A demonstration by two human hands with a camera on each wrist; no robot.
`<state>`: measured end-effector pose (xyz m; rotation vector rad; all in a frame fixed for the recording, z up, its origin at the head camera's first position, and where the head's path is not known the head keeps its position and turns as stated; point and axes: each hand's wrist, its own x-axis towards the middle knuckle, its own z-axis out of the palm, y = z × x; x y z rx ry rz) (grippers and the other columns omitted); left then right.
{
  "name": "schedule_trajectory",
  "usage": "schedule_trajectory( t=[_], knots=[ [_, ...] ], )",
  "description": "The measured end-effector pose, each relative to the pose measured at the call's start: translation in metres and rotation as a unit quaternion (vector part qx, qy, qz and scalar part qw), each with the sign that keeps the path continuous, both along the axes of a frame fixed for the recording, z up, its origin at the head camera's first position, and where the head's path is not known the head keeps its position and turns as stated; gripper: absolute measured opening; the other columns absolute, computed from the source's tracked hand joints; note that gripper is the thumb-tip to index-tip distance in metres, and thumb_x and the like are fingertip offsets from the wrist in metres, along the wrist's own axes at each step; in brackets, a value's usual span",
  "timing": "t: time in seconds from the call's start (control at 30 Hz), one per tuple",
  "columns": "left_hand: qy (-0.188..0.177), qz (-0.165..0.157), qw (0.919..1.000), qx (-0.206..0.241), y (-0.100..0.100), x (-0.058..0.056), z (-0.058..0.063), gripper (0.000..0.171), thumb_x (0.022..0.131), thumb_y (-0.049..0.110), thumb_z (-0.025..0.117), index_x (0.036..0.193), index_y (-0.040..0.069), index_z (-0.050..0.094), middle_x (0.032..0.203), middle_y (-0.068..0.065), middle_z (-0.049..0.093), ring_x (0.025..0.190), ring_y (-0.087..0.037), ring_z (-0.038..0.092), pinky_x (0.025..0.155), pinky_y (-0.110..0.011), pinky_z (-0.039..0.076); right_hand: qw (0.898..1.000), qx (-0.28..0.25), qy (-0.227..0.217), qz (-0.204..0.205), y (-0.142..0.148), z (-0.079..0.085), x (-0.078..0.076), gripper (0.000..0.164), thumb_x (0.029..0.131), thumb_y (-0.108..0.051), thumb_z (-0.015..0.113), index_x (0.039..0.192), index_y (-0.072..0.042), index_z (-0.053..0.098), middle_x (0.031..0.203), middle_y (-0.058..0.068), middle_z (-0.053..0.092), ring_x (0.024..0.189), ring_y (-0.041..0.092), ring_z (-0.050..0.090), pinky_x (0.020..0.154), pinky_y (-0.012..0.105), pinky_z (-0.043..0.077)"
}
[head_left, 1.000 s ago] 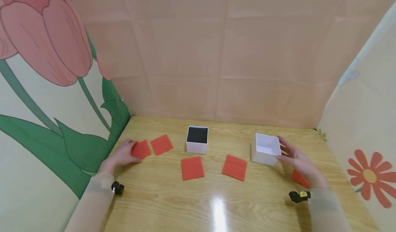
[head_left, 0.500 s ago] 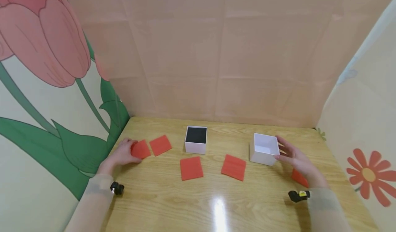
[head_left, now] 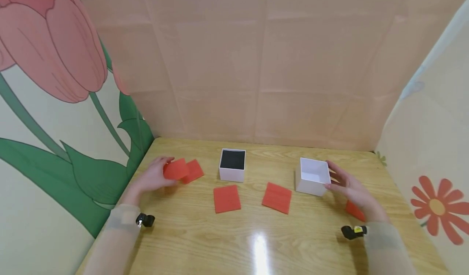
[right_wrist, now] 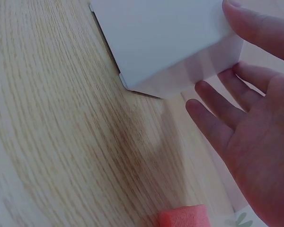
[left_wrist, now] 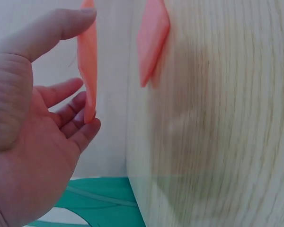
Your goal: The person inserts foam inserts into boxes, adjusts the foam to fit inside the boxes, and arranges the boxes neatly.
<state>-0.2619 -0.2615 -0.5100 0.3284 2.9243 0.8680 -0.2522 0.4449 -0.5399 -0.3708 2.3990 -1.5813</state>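
Note:
My left hand (head_left: 155, 175) pinches a thin red foam square (head_left: 176, 169) by its edges, thumb on one side and fingertips on the other. In the left wrist view this square stands clear of the wooden table, with another red foam square (left_wrist: 154, 40) lying beyond it. The held piece overlaps that other square in the head view. My right hand (head_left: 351, 188) holds a white open-topped box (head_left: 311, 186) at its right side, thumb at the near corner and fingers along the wall. Nothing lies inside the box.
A second white box (head_left: 232, 175), with a black inside, stands at the back, left of centre. Two red squares lie in the middle, one on the left (head_left: 227, 199) and one on the right (head_left: 277, 198). Another red piece (head_left: 354, 210) is partly hidden by my right wrist.
My left hand has lifted the red foam square off the table and moved it to the right, over the neighbouring square. My right hand and the boxes stay in place.

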Motion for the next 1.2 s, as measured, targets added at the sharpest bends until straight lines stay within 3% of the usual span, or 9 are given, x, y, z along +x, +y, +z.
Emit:
schedule_trajectory(
  t=[0.53,0.8,1.0,1.2],
  knots=[
    [0.003,-0.016,0.9989,-0.044,0.009,-0.002,-0.004,0.085,0.082,0.025,0.089,0.154,-0.002,0.051,0.151,-0.029,0.050,0.134,-0.044,0.044,0.107,-0.064,0.048,1.000,0.022,-0.010,-0.010,0.002,-0.001,-0.001,0.095,0.103,-0.026,0.074,0.174,-0.030,0.011,0.177,0.019,0.014,0.155,0.056,0.022,0.095,0.008,0.041],
    [-0.003,-0.033,0.9946,-0.098,0.010,0.001,-0.009,0.085,0.076,0.021,0.091,0.146,-0.011,0.055,0.141,-0.032,0.055,0.127,-0.047,0.048,0.104,-0.062,0.048,1.000,0.015,-0.010,-0.009,0.002,-0.002,-0.002,0.095,0.104,-0.025,0.073,0.174,-0.028,0.011,0.177,0.020,0.013,0.155,0.056,0.020,0.096,0.008,0.041],
    [0.000,-0.016,0.9979,-0.063,0.008,0.002,-0.008,0.091,0.075,0.017,0.092,0.150,-0.011,0.049,0.144,-0.030,0.048,0.126,-0.046,0.049,0.104,-0.063,0.050,1.000,-0.001,-0.009,-0.006,0.002,-0.003,-0.002,0.094,0.104,-0.021,0.073,0.174,-0.024,0.011,0.176,0.024,0.014,0.155,0.058,0.020,0.097,0.009,0.041],
    [0.023,-0.008,0.9997,-0.001,0.010,0.001,0.006,0.094,0.081,0.018,0.090,0.156,-0.008,0.042,0.149,-0.025,0.044,0.126,-0.043,0.055,0.105,-0.061,0.051,1.000,-0.008,-0.009,-0.002,0.002,-0.004,-0.002,0.094,0.104,-0.019,0.072,0.174,-0.022,0.011,0.176,0.024,0.012,0.154,0.059,0.019,0.097,0.009,0.042]
  ],
)
